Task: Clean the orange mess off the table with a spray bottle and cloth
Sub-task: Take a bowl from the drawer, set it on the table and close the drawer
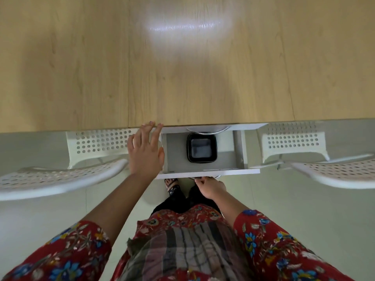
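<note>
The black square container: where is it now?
In the head view the black container lies in the open drawer under the near edge of the table, right of the left hand, beyond the right hand.

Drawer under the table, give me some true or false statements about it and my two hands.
1. The drawer is pulled open. True.
2. A spray bottle lies in it. False: only a black square container shows inside.
3. The left hand has straight fingers at the table edge. True.
4. The right hand lies flat on the table. False: it grips the drawer's front from below.
</note>
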